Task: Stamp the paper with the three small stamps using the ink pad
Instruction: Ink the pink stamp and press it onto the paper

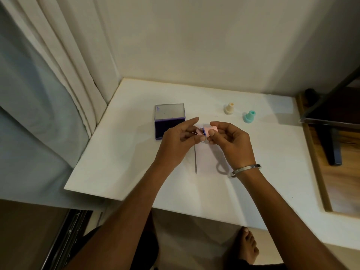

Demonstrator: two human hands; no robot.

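Three small stamps in sight: the pink stamp [209, 131] is up off the table [272, 172], lying sideways betw. both hands, while the cream stamp [229, 108] and teal stamp [249, 116] stand upright near each other at the back right, untouched. Right hand [232, 142] pinches the pink one by its body, thumb and fingertips closed round it; left hand [180, 142] is narrow too, thumb and middle fingers nipping what looks like a pale cap [199, 131] at the stamp's dark face end, index finger sticking out straight. Can't tell if the cap is fully off or just parting. Ink pad [169, 126] sits open just beyond the left hand, lid tipped up, dark pad showing. The paper [208, 160] seems to be the faintly pinkish sheet under the hands, w/ a thin edge line visible; hard to be sure. Judging by size, the stamp is light, rigid plastic, prob. a bit slick, so grip the waisted neck, not the inked face. Rubber face likely soft and will smudge fingers.
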